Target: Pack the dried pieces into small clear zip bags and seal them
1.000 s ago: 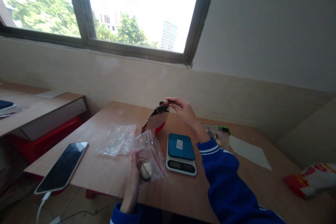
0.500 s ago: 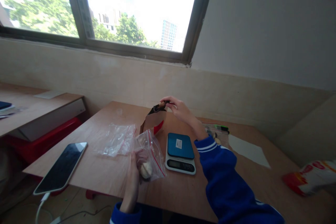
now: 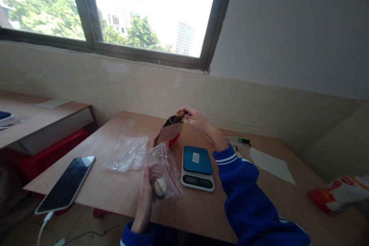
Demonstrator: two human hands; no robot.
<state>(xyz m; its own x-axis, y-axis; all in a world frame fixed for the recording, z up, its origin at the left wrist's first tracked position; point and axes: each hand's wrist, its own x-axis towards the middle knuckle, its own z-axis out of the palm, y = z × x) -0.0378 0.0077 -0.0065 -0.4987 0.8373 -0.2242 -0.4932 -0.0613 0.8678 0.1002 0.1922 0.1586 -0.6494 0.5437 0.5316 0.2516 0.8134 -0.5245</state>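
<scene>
My left hand (image 3: 146,196) is closed on a clear zip bag (image 3: 170,173) with a red seal line. Inside the bag lie a pale, rounded piece (image 3: 160,186) and something darker under it. Beyond it a brown and black bag (image 3: 168,132) with a red patch leans with its mouth up. My right hand (image 3: 194,117) grips the right end of that bag's dark rim. A small tan-brown piece (image 3: 180,114) shows by its fingertips; I cannot tell what it is. Right of the zip bag sits a kitchen scale (image 3: 197,165) with a blue top.
Flat clear bags (image 3: 127,153) lie to the left, and a phone (image 3: 67,182) on a cable overhangs the table's left edge. Behind my right sleeve are a filled zip bag (image 3: 243,146) and white paper (image 3: 272,164). A red and white packet (image 3: 336,194) lies far right.
My right hand and the bag's rim have shifted very slightly, and more of the tan-brown piece shows at the fingertips. My left hand keeps its hold on the zip bag.
</scene>
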